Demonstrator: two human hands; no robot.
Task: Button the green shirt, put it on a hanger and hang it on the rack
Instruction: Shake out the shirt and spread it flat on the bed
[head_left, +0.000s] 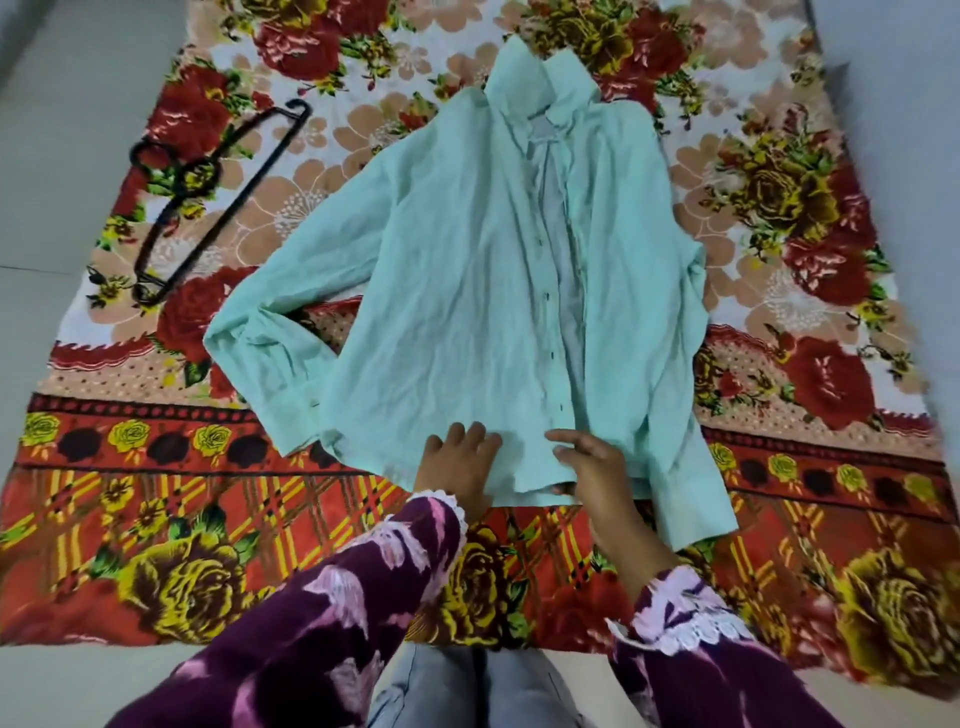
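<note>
Both hands (524, 467) cover the green shirt (467, 291) hem's lowest button.

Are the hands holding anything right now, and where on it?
Both are on the shirt at its bottom hem. The left hand lies flat on the hem. The right hand pinches the hem edge near the placket. The hanger lies untouched.

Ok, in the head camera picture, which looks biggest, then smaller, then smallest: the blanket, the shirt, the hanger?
1. The blanket, biggest: it spreads out under everything.
2. The shirt, which covers the blanket's middle.
3. The hanger, smallest; it lies farther from the camera, which shrinks it a little, but it is clearly smaller.
</note>
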